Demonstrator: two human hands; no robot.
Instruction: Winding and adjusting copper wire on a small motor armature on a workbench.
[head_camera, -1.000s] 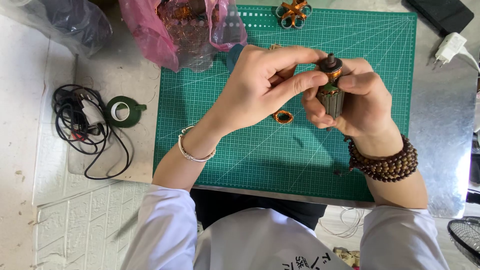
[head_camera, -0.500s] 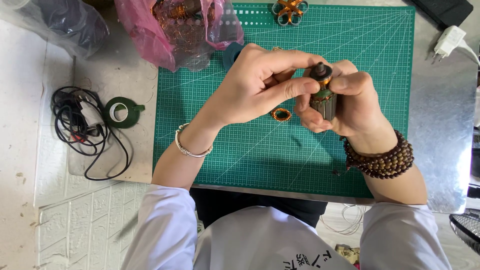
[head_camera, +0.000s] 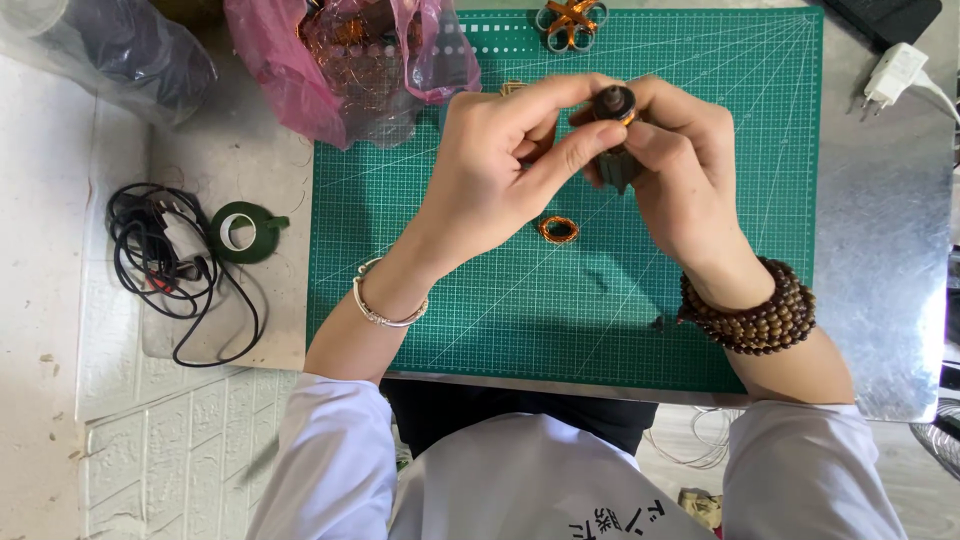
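Both hands' grips close on a small dark motor part (head_camera: 614, 135), seemingly; left hand (head_camera: 500, 165) at nine o'clock, right hand (head_camera: 680, 165) at three.

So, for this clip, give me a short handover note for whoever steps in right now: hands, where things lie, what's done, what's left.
Left hand: fingertips pinching the top of the small dark motor part.
Right hand: firm grip around the part's body, held above the green cutting mat.
A small copper coil lies loose on the mat below the hands. Pink bag of copper wire at the mat's top left; roll of green tape left of the mat.
Done: one coil is off and lying loose. Left: the part in hand is not set down.
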